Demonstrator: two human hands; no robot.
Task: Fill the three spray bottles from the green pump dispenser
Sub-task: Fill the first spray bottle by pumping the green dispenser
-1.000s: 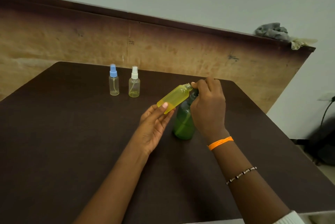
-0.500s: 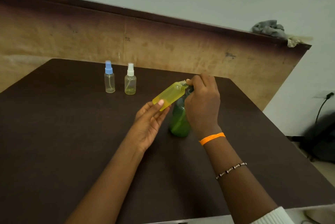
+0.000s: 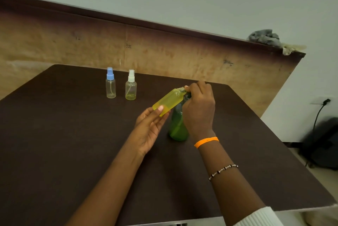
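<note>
One dark brown table point(image 3: 64, 143) fills most of the view, backed by a worn wooden board point(image 3: 164, 50) with a grey rag point(image 3: 265, 38) bunched on its top edge. The green pump dispenser point(image 3: 178, 127) stands upright near the table's middle, its top hidden under the right hand point(image 3: 199, 108), whose fingers are clenched over the pump head. The left hand point(image 3: 150, 128) grasps the base of a yellow-filled bottle point(image 3: 168, 101) between thumb and fingers, holding it tilted with its open neck up against the dispenser's top. Well apart, toward the far edge, stand two capped spray bottles side by side: a blue-capped bottle point(image 3: 110, 83), looking almost empty, and a white-capped bottle point(image 3: 131, 85) with a little yellowish liquid at the bottom.
</note>
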